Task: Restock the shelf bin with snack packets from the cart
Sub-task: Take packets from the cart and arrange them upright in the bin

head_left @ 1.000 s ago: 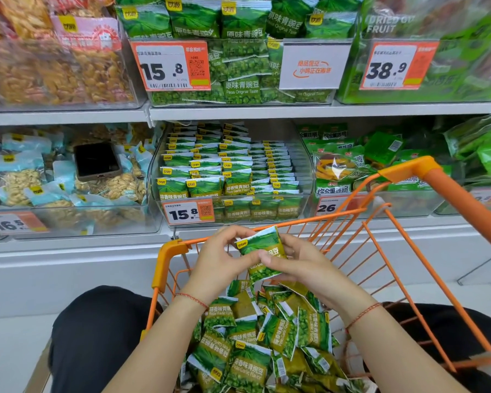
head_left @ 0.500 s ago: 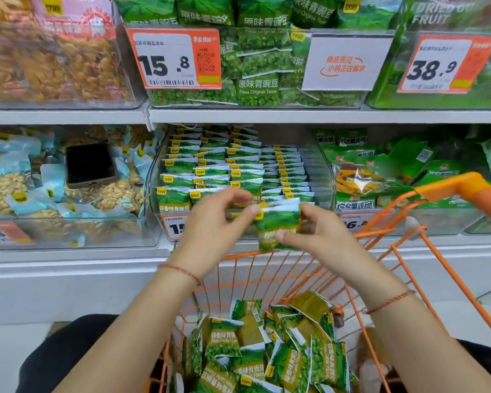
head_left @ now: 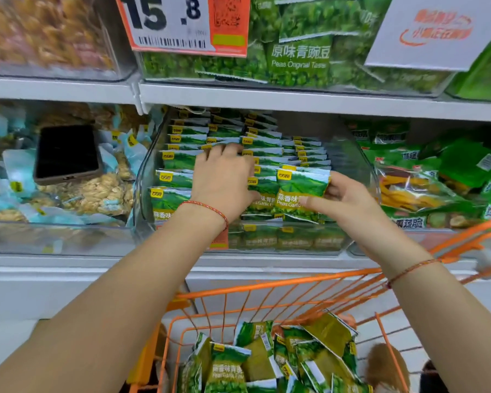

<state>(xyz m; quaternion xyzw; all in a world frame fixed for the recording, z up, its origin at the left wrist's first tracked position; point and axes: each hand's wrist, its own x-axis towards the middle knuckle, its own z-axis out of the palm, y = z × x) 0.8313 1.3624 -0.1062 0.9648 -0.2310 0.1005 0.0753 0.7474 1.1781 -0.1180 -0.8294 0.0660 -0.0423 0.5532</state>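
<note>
A second ago both hands were down over the orange wire cart (head_left: 267, 287). Now they are up inside the clear plastic shelf bin (head_left: 360, 171). The right hand (head_left: 349, 199) has its grip pinched on one green garlic-pea snack packet (head_left: 301, 194), at the front of the rows. The left hand (head_left: 224, 180) lies flat, fingers straight, pushing the standing packets back. So one more packet is almost in. The right side of the bin has open room; the shelf above hangs low.
</note>
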